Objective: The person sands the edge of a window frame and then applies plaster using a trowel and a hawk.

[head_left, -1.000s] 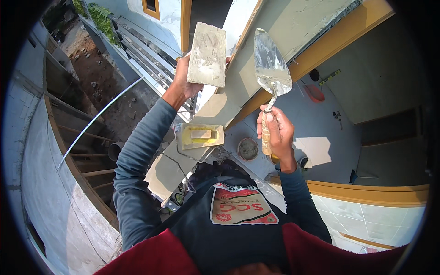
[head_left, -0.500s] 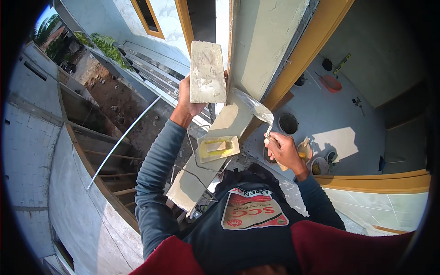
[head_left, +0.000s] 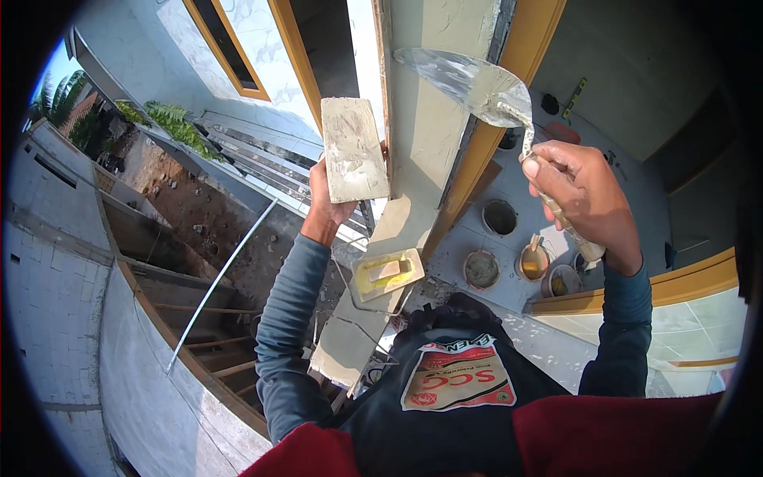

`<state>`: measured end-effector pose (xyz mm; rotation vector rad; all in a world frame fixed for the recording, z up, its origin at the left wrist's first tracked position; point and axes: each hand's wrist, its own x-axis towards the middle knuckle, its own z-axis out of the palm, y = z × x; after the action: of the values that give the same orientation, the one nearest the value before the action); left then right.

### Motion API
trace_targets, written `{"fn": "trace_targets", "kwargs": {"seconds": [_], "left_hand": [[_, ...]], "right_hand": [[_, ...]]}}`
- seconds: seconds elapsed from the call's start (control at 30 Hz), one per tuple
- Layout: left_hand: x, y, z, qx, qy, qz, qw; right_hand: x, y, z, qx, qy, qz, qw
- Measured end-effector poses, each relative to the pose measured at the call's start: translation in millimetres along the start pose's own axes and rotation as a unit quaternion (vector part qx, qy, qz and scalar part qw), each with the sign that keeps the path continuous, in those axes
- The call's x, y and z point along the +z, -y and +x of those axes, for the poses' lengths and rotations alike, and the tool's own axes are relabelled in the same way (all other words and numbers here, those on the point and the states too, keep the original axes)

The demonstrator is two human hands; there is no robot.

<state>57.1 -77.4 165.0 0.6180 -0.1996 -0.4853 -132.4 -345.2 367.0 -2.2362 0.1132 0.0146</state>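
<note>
My left hand is closed around a flat rectangular board, its upper face smeared with grey mortar. Most of those fingers are hidden beneath it. Out to the right and raised, my right hand grips the handle of a pointed trowel. Mortar clings to the trowel's blade and neck, and the blade points left across the grey plastered wall strip. Below the board, a yellow-stained plastering float lies handle up on a grey, mortar-coated ledge.
Bent metal rods stick out around the ledge. A mustard-coloured door frame rises right of the wall. Inside on the floor stand a dark bucket, a mortar-filled bucket and further containers. A yellow spirit level lies farther back.
My right hand has lifted the trowel up and to the right, away from the wall and ledge. The board in my left hand sits slightly lower in view; the whole view has shifted a little.
</note>
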Motion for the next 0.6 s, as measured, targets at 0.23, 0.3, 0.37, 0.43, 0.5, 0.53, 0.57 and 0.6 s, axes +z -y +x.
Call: {"fn": "trace_targets", "kwargs": {"seconds": [0.23, 0.3, 0.37, 0.43, 0.5, 0.53, 0.57, 0.6], "left_hand": [[-1.0, -1.5, 2.1, -0.005, -0.022, 0.038, 0.999], [0.6, -1.7, 1.6, -0.012, -0.018, 0.040, 0.999], [5.5, -4.8, -1.7, -0.023, -0.015, 0.031, 0.999], [8.5, -5.0, -3.3, -0.017, -0.022, 0.029, 0.999], [9.3, -5.1, -2.2, -0.013, -0.031, 0.023, 0.999], [9.5, -4.9, -2.5, -0.017, -0.030, 0.017, 0.999], [10.2, -5.1, -2.7, -0.021, -0.030, 0.011, 0.999], [11.9, -5.7, -2.6, -0.020, -0.029, 0.008, 0.999]], "right_hand": [[30.4, -40.7, -3.4, -0.099, -0.063, 0.205, 0.972], [39.7, -41.6, -0.2, -0.094, -0.057, 0.218, 0.970], [41.4, -45.1, 4.3, -0.104, -0.032, 0.246, 0.963], [43.8, -42.4, 9.7, -0.108, -0.028, 0.248, 0.962], [48.8, -42.2, 19.8, -0.116, -0.027, 0.258, 0.959], [49.6, -43.6, 24.1, -0.115, -0.027, 0.254, 0.960], [49.8, -45.0, 27.8, -0.110, -0.016, 0.261, 0.959], [50.9, -47.3, 30.9, -0.105, -0.006, 0.269, 0.957]]}}
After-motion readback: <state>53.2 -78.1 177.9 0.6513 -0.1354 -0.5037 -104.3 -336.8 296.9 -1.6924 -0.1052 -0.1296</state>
